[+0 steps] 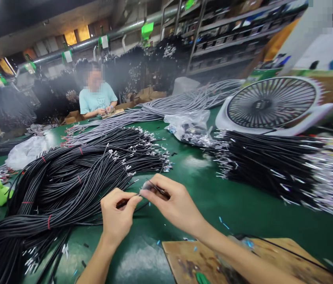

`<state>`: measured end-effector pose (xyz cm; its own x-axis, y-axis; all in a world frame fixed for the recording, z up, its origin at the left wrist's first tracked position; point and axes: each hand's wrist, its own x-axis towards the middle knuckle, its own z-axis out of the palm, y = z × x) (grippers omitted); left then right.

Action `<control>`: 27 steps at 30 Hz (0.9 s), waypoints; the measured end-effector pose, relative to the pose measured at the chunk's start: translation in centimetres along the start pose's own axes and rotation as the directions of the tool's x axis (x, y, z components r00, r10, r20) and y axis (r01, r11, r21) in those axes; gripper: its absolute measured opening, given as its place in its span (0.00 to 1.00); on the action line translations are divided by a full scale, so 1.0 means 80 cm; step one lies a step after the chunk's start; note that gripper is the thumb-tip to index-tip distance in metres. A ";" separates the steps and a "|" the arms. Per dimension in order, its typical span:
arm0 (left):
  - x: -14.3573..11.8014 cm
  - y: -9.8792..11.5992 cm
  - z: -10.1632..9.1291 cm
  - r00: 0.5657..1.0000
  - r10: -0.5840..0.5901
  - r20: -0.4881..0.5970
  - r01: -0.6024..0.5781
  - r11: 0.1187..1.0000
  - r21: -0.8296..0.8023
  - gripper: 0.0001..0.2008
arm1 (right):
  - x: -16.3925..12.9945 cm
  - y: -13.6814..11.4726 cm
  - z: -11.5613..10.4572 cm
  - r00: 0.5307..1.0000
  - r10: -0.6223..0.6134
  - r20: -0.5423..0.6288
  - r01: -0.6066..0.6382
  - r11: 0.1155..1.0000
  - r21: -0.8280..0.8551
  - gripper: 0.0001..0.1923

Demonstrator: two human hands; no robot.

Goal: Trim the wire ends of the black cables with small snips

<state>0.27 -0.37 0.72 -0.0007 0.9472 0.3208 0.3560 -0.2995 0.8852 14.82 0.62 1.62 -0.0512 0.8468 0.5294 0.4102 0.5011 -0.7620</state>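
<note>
My left hand pinches the end of a thin black cable between thumb and fingers. My right hand meets it from the right, fingertips closed on the cable's tip and a small connector piece. Both hands hover just above the green table. A large pile of black cables with bare metal ends, tied with red bands, lies to the left of my hands.
Another stack of black cables lies at the right, behind it a white fan. Grey cable bundles and a plastic bag of parts sit farther back. A wooden board lies near me. A person in a teal shirt works across the table.
</note>
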 end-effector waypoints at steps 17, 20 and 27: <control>0.011 0.000 -0.009 0.977 0.043 0.208 -0.019 0.993 -0.117 0.16 | 0.000 0.001 0.002 0.961 -0.040 0.273 -0.082 0.902 0.423 0.22; 0.010 -0.003 -0.004 0.982 -0.023 0.190 0.055 0.985 -0.166 0.20 | 0.000 -0.001 0.005 0.973 -0.020 0.232 -0.069 0.926 0.371 0.21; 0.006 -0.006 0.002 0.976 -0.044 0.215 0.087 0.977 -0.196 0.24 | -0.002 0.004 0.001 0.979 -0.129 0.157 0.101 0.979 0.175 0.19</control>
<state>0.23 0.26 0.44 0.1849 0.9619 0.2014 0.1645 -0.2324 0.9586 14.90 0.63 1.25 -0.2461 0.7925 0.5581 0.2369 0.6075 -0.7582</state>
